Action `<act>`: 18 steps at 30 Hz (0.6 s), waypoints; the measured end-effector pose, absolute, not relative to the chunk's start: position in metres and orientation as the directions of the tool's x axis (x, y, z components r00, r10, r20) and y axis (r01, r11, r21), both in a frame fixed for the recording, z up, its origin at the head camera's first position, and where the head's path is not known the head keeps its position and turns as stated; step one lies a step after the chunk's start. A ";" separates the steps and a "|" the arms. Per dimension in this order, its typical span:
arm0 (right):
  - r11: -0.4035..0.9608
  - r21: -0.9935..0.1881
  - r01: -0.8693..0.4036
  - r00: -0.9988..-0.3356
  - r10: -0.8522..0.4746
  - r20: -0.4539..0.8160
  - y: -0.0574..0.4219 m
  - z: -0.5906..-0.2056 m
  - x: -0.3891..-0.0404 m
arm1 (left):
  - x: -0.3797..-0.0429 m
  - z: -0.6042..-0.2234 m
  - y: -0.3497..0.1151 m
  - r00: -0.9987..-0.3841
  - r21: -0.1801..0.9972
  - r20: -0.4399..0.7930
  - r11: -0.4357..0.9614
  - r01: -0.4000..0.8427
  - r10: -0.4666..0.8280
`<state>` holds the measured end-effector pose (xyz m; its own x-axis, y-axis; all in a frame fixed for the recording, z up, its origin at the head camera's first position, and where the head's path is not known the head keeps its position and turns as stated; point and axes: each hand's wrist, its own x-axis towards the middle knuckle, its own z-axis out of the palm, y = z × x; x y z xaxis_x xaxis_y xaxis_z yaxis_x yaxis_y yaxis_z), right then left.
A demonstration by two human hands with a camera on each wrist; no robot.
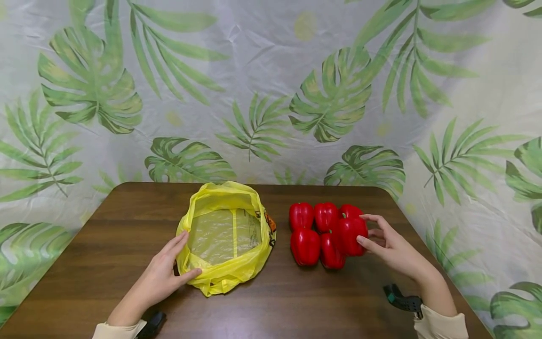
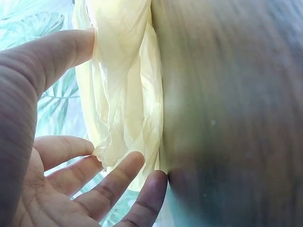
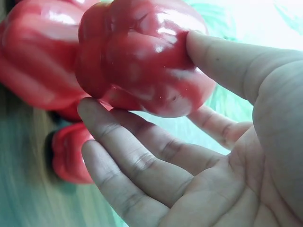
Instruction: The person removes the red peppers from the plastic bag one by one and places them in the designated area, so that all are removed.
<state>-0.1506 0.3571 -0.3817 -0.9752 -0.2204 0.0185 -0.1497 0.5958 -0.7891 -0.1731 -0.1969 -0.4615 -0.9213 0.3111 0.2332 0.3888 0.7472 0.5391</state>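
In the head view a yellow plastic bag (image 1: 228, 278) stands with its mouth spread wide on the table. My left hand (image 1: 163, 270) touches its left side, thumb at the near rim and fingers spread along the outside; the left wrist view shows the fingertips against the bag's crumpled plastic (image 2: 123, 85). My right hand (image 1: 391, 247) holds a red bell pepper (image 1: 351, 235) between thumb and fingers, over the right part of a group of red bell peppers (image 1: 305, 247). Up close, the right wrist view has the held bell pepper (image 3: 147, 56) under the thumb.
The dark brown wooden table (image 1: 275, 313) carries the bag left of centre and the peppers to its right. Behind it hangs a leaf-patterned cloth (image 1: 262, 84). Each wrist wears a black strap, such as the right one (image 1: 404, 301).
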 end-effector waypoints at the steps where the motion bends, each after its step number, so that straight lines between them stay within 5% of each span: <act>1: 0.588 -0.796 -0.147 -0.976 -0.219 0.019 0.360 -0.383 -0.150 | -0.173 -0.462 -0.197 -0.922 0.539 0.233 0.747 0.388 0.310; 18: 0.532 -0.833 -0.151 -0.979 -0.197 0.052 0.397 -0.402 -0.150 | -0.173 -0.463 -0.197 -0.923 0.538 0.229 0.750 0.385 0.309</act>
